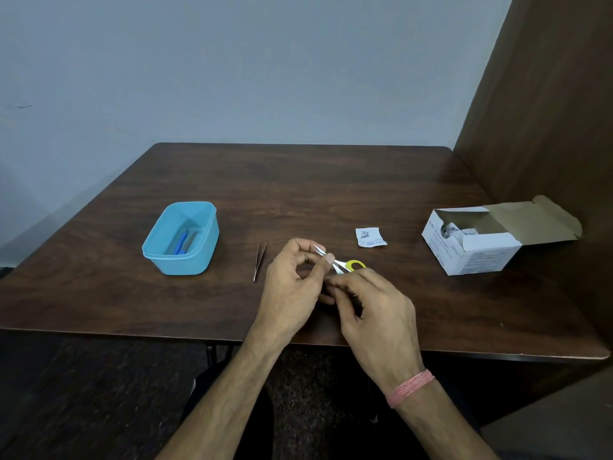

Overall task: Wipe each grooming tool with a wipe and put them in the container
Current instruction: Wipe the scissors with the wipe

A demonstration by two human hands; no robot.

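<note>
Small scissors with yellow handles (355, 264) are held just above the table, their curved tip poking out past my left thumb. My left hand (292, 283) pinches the blades. My right hand (368, 303) is closed right next to it, fingertips pinched on a small white wipe (339, 268) against the scissors; most of the wipe is hidden. Metal tweezers (259, 262) lie on the table left of my hands. The light blue container (175, 257) stands farther left and holds a blue-handled tool (181, 242) and another thin tool.
A torn white sachet wrapper (370, 237) lies behind my hands. An open white box of alcohol swabs (471, 247) stands at the right, beside a brown wooden partition (544, 111). The dark wooden table (298, 187) has its front edge close to my forearms.
</note>
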